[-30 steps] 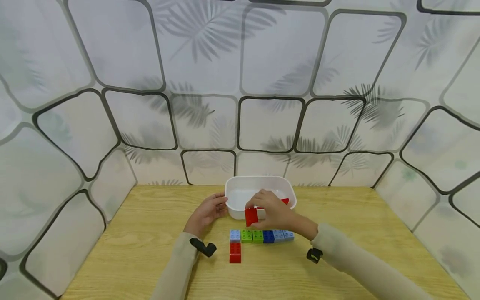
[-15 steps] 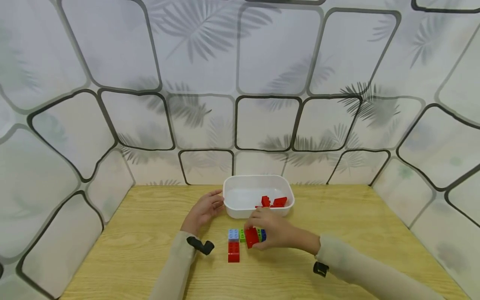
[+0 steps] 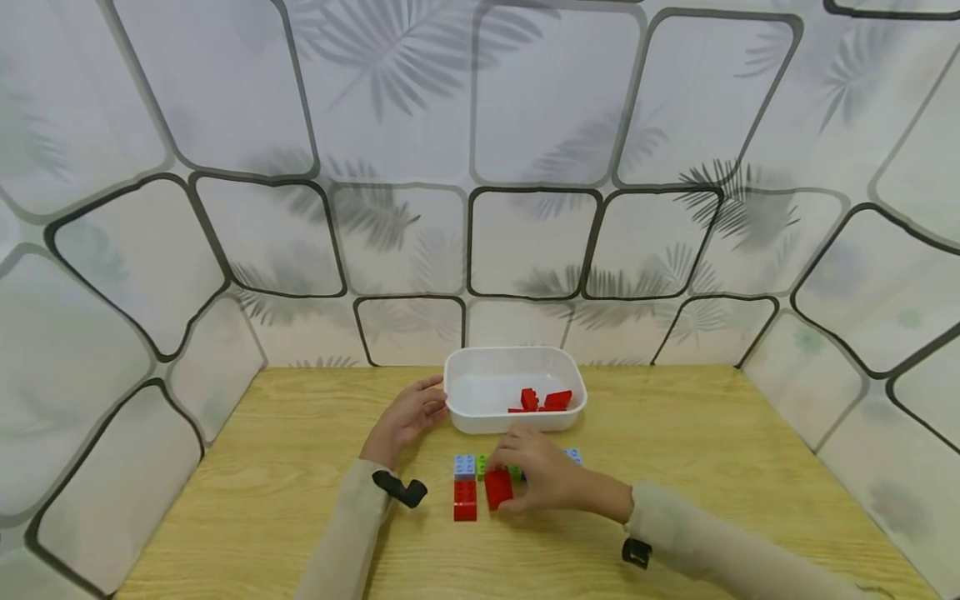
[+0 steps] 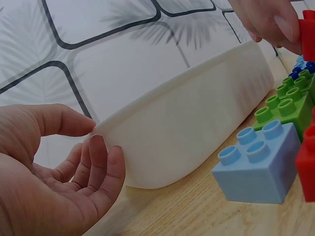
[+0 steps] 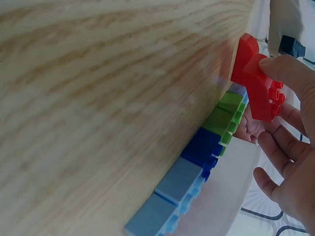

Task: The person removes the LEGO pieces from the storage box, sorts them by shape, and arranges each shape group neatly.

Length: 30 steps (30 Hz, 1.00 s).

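My right hand (image 3: 543, 475) pinches a red toy brick (image 3: 497, 490) between thumb and fingers. In the right wrist view this held brick (image 5: 258, 88) has a slanted end and studs on one side. Beside it another red brick (image 3: 465, 502) lies on the table, against a light blue brick (image 4: 258, 164) that starts a row. Green (image 5: 216, 123), dark blue (image 5: 202, 145) and more light blue bricks (image 5: 178, 179) continue that row, partly hidden by my right hand in the head view. My left hand (image 3: 405, 421) touches the left end of a white tub (image 3: 487, 423) with loosely bent fingers.
Several red bricks (image 3: 555, 402) lie inside the tub, toward its right end. The tub stands behind the brick row, near the back edge of the wooden table (image 3: 300, 433). A patterned wall covering (image 3: 536, 242) rises behind and at both sides.
My right hand has brought the red brick from the tub's front edge toward me, over the row, to the right of the other red brick. My left hand has stayed at the tub.
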Each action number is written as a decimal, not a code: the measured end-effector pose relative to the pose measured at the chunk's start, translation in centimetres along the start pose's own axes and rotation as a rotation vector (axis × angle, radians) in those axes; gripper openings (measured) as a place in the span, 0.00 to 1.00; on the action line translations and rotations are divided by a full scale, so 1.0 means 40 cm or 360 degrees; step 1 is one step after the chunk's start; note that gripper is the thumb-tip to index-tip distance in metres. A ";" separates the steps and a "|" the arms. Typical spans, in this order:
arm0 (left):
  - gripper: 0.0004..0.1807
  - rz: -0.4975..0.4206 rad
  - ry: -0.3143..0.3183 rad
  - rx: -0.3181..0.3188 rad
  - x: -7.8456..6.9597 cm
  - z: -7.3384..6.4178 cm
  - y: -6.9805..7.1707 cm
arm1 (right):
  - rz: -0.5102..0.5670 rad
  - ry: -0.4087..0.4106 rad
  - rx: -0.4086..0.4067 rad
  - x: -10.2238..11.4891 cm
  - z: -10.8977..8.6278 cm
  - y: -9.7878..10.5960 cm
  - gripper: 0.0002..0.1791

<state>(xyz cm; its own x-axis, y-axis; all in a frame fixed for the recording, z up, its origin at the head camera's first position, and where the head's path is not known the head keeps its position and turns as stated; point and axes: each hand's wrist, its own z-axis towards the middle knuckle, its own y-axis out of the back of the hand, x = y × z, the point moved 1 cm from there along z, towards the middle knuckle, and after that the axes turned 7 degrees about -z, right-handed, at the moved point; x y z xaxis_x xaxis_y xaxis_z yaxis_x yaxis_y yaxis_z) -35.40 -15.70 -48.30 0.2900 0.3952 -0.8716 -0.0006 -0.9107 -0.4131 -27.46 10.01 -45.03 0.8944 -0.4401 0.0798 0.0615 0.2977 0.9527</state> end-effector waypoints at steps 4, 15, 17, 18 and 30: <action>0.31 0.0019 -0.0004 -0.0002 -0.002 -0.001 0.002 | 0.0033 -0.0008 0.0010 0.011 0.004 -0.010 0.24; 0.31 0.0043 -0.0018 0.0029 -0.011 -0.002 0.008 | 0.0031 -0.0165 0.0160 0.023 0.016 -0.034 0.25; 0.31 0.0047 -0.0010 0.0020 -0.011 -0.001 0.009 | 0.0008 -0.0171 0.0166 0.025 0.017 -0.034 0.25; 0.31 0.0048 -0.0006 0.0014 -0.011 0.000 0.008 | -0.0004 -0.0170 0.0170 0.026 0.018 -0.034 0.25; 0.30 0.0056 0.0013 0.0001 -0.006 0.000 0.002 | -0.0132 -0.0153 0.0161 0.034 0.017 -0.038 0.27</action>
<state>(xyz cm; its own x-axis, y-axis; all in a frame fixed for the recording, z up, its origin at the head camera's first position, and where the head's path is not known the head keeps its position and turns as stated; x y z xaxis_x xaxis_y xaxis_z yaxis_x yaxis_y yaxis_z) -35.47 -15.87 -48.12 0.2975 0.3622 -0.8833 -0.0117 -0.9238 -0.3828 -26.65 8.40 -46.17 0.8413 -0.5402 0.0228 0.0842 0.1725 0.9814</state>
